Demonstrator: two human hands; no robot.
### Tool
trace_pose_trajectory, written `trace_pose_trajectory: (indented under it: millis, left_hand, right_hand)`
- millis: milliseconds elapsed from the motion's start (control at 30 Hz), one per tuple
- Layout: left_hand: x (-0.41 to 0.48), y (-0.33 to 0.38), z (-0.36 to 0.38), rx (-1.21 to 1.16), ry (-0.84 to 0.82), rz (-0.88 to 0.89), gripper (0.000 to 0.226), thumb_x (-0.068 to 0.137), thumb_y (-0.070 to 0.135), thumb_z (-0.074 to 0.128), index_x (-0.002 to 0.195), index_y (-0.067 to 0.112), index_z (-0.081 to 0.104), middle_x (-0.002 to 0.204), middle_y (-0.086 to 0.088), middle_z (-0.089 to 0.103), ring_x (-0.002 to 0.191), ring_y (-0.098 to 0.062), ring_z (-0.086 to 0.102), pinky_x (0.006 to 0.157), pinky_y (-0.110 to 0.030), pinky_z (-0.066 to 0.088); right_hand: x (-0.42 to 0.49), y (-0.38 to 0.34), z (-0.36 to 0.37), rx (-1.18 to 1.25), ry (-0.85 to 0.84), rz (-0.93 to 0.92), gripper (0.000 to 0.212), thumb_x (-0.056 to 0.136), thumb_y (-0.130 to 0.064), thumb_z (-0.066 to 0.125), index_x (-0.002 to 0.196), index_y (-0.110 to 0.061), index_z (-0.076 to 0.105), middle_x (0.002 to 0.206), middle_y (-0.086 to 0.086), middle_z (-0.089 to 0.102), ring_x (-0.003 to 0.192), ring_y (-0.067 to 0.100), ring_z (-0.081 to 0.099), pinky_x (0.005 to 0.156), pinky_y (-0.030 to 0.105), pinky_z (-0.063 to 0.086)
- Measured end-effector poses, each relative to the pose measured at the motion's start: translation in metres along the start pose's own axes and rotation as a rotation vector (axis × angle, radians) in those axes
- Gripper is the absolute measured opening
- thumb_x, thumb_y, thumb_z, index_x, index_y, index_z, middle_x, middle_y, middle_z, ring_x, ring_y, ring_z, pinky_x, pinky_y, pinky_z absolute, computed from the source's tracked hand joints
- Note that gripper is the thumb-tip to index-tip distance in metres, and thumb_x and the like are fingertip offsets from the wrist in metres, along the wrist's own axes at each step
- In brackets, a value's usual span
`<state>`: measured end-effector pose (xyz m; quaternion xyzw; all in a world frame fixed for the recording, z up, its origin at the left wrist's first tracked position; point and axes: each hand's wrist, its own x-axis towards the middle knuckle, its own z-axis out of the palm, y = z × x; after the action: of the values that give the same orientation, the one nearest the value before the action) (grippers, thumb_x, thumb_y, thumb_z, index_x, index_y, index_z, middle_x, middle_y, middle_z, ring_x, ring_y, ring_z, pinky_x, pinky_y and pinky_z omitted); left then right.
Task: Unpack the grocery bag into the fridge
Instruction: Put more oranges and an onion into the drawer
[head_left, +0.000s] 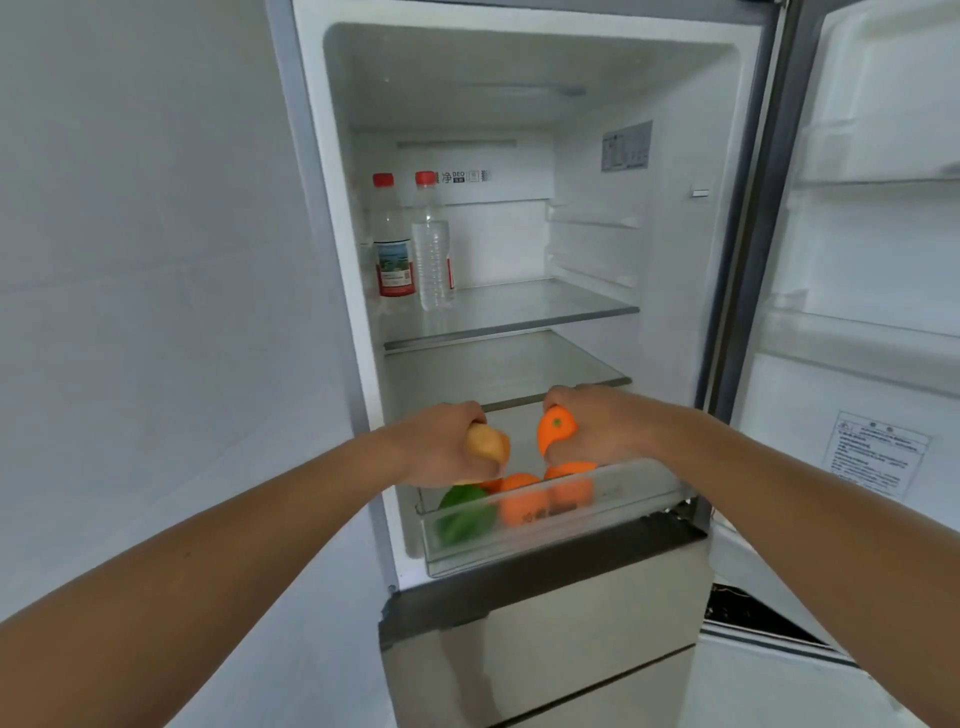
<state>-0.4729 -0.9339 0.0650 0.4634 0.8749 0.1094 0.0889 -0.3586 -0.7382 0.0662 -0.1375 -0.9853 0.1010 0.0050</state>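
Note:
The fridge stands open with its clear crisper drawer (613, 499) pulled out at the bottom. Over the drawer's left side my left hand (436, 447) grips a tan potato (488, 441). My right hand (608, 431) holds an orange (555, 428) above the drawer's middle. In the drawer lie a green pepper (464, 512) at the left and several oranges (522, 499) beside it. The grocery bag is out of view.
Two red-capped water bottles (395, 244) stand at the left of the upper glass shelf (519, 312); a second glass shelf (498, 369) lies below. The open fridge door (872, 260) with its racks fills the right. A white wall is on the left.

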Motion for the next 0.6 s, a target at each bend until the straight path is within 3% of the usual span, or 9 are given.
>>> trace_pose_trajectory:
  millis: [167, 367, 500, 600]
  left_hand:
    - [0.055, 0.002, 0.012, 0.017, 0.004, -0.118, 0.07, 0.078, 0.06, 0.064, 0.138, 0.033, 0.039, 0.123, -0.003, 0.044, 0.103, -0.025, 0.054, 0.09, -0.041, 0.05]
    - [0.101, -0.001, 0.046, -0.007, -0.029, -0.147, 0.067, 0.081, 0.055, 0.061, 0.139, 0.028, 0.043, 0.131, -0.002, 0.051, 0.109, -0.023, 0.056, 0.092, -0.04, 0.049]
    - [0.125, -0.002, 0.071, -0.023, -0.12, -0.167, 0.069, 0.091, 0.053, 0.053, 0.15, 0.027, 0.028, 0.139, -0.007, 0.044, 0.12, -0.027, 0.051, 0.099, -0.041, 0.043]
    - [0.145, 0.0, 0.087, -0.009, -0.145, -0.174, 0.068, 0.095, 0.05, 0.048, 0.153, 0.03, 0.02, 0.145, -0.006, 0.039, 0.126, -0.029, 0.046, 0.101, -0.043, 0.04]
  right_hand:
    - [0.041, 0.051, 0.005, 0.026, -0.023, 0.026, 0.064, 0.075, -0.051, 0.068, 0.129, -0.03, 0.04, 0.114, -0.001, 0.052, 0.098, 0.023, 0.056, 0.085, 0.042, 0.052]
    - [0.083, 0.085, 0.029, 0.038, -0.089, 0.05, 0.066, 0.071, -0.038, 0.07, 0.131, -0.031, 0.044, 0.121, 0.001, 0.041, 0.094, 0.023, 0.057, 0.081, 0.039, 0.053]
    - [0.103, 0.102, 0.046, 0.021, -0.124, 0.068, 0.075, 0.076, -0.039, 0.069, 0.143, -0.031, 0.036, 0.119, 0.002, 0.036, 0.094, 0.024, 0.056, 0.078, 0.036, 0.052]
    - [0.11, 0.114, 0.053, 0.01, -0.122, 0.065, 0.077, 0.08, -0.038, 0.067, 0.148, -0.027, 0.033, 0.13, 0.007, 0.036, 0.092, 0.023, 0.054, 0.078, 0.035, 0.052]
